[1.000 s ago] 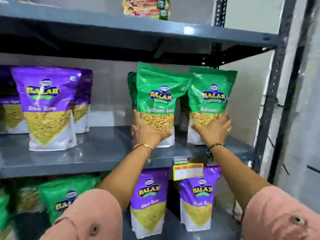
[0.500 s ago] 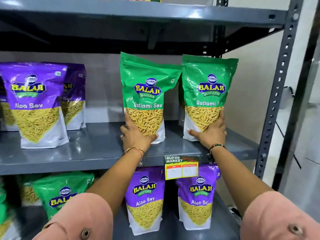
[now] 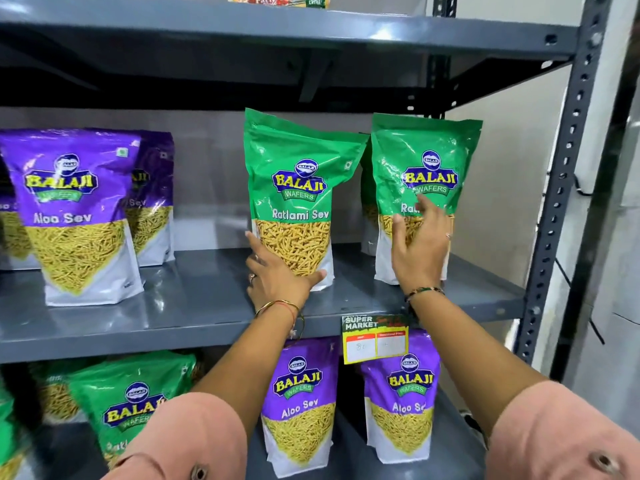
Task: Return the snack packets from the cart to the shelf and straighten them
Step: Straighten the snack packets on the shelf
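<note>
Green packets [image 3: 294,202] upright, both hands [image 3: 280,278] steadying

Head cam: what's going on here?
A person is straightening two green Ratlami Sev packets on the middle shelf. The left hand cups the base of the left green packet; the right hand lies flat against the front of the right green packet. Both stand upright. Purple Aloo Sev packets sit further left, untouched.

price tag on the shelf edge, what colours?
Price tag: yellow, dark green header, red strip; head view.
</note>
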`<state>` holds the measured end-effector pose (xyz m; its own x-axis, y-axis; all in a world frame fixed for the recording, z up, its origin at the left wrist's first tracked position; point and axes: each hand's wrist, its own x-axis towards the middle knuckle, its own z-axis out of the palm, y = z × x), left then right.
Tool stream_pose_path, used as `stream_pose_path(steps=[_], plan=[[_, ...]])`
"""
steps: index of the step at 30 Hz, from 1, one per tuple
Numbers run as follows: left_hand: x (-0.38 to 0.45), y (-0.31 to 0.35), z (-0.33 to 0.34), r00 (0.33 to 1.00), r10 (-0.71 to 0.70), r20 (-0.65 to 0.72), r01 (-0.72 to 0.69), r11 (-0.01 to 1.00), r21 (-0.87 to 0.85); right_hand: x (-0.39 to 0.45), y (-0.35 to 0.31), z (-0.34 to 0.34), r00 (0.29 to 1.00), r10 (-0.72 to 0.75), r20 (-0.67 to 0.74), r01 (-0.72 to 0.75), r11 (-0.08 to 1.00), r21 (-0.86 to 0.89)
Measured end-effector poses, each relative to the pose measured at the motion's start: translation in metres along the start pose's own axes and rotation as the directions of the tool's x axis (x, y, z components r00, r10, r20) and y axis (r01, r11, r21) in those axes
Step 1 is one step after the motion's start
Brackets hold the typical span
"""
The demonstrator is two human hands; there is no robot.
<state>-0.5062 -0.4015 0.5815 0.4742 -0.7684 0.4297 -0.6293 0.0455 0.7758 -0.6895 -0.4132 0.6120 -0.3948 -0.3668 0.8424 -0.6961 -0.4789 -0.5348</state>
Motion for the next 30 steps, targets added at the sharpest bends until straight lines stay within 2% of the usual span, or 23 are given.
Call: stream_pose_path(steps=[2,4,6,8,10,13,16,18,21,25,27,30], plan=[[0.001,-0.003,0.0,1.0,0.005,0.009,-0.005,1.0,0.018,0.011,-0.033,0.017,0.993,0.029,0.118,-0.049,0.985,0.165],[0.002,-0.004,0.0,1.0,0.009,0.013,-0.01,1.0,0.029,0.03,-0.056,0.042,0.953,0.144,0.266,-0.199,0.961,0.193],[0.002,-0.003,0.0,1.0,0.01,0.017,-0.011,0.999,0.04,0.047,-0.065,0.065,0.885,0.253,0.392,-0.345,0.921,0.184],[0.003,-0.003,0.001,1.0,0.009,0.023,-0.01,0.999,0.048,0.06,-0.068,0.077,0.847,0.329,0.418,-0.418,0.898,0.141],[0.004,-0.004,0.001,1.0,0.008,0.029,-0.009,0.999,0.048,0.07,-0.071,0.075,0.855,0.349,0.383,-0.423,0.897,0.126],[0.004,-0.005,0.004,1.0,0.003,0.029,-0.004,0.999,0.05,0.078,-0.071,0.075,0.883,0.323,0.341,-0.389,0.91,0.145],[0.002,-0.006,0.006,1.0,0.006,0.024,-0.006,0.999,0.037,0.072,-0.066,0.074,0.878,0.302,0.371,-0.389,0.902,0.186],[0.004,-0.006,0.004,0.999,0.0,0.041,0.002,0.999,-0.036,0.063,-0.059,0.074,0.82,0.314,0.478,-0.473,0.842,0.259],[0.007,-0.009,-0.001,0.996,-0.003,0.094,0.024,0.975,-0.22,0.037,-0.043,0.067,0.661,0.247,0.709,-0.606,0.733,0.31],[0.013,-0.019,-0.011,0.991,0.071,0.115,-0.032,0.948,-0.317,-0.004,-0.019,0.059,0.469,0.144,0.872,-0.609,0.767,0.201],[0.018,-0.023,-0.013,0.989,0.094,0.118,-0.048,0.937,-0.347,-0.018,-0.008,0.06,0.439,0.12,0.891,-0.635,0.742,0.213],[0.024,-0.026,-0.01,0.991,0.089,0.099,-0.049,0.936,-0.35,-0.027,-0.002,0.058,0.487,0.09,0.869,-0.578,0.779,0.243]])
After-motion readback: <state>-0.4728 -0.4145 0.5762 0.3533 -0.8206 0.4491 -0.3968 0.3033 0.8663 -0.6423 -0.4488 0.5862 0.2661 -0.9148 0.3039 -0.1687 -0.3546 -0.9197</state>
